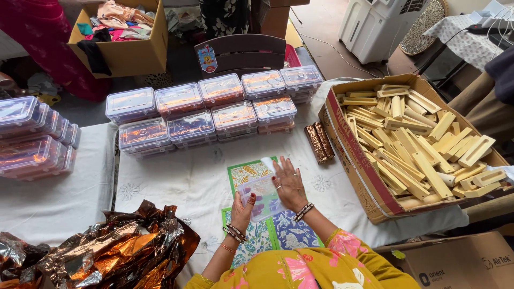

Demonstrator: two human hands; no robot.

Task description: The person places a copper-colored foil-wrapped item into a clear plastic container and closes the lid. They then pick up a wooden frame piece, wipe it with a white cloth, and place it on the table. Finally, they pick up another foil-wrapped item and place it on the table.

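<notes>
Two hands are at work on a white-clothed table (176, 182), both on one clear plastic box (261, 196) that sits on top of printed patterned cards (247, 172) at the near edge. The left hand (243, 210) grips the box at its lower left corner, thumb up against the side, fingers curled under and hidden. The right hand (289, 184) lies flat on top — fingers spread and pressing down on the lid, a ring showing on one finger. Both wrists carry bangles. Beyond the box, two rows of closed clear boxes (214, 107) stand stacked across the middle of the table, with a further stack (35, 136) at the far left on a separate white surface. To the right sits an open cardboard carton (350, 155) filled with pale wooden pieces (423, 139); just beside its left wall lie two copper-foil-wrapped bars (320, 142), touching each other. At the near left, crumpled copper-coloured foil (112, 251) is heaped. Contents of the held box cannot be made out.
</notes>
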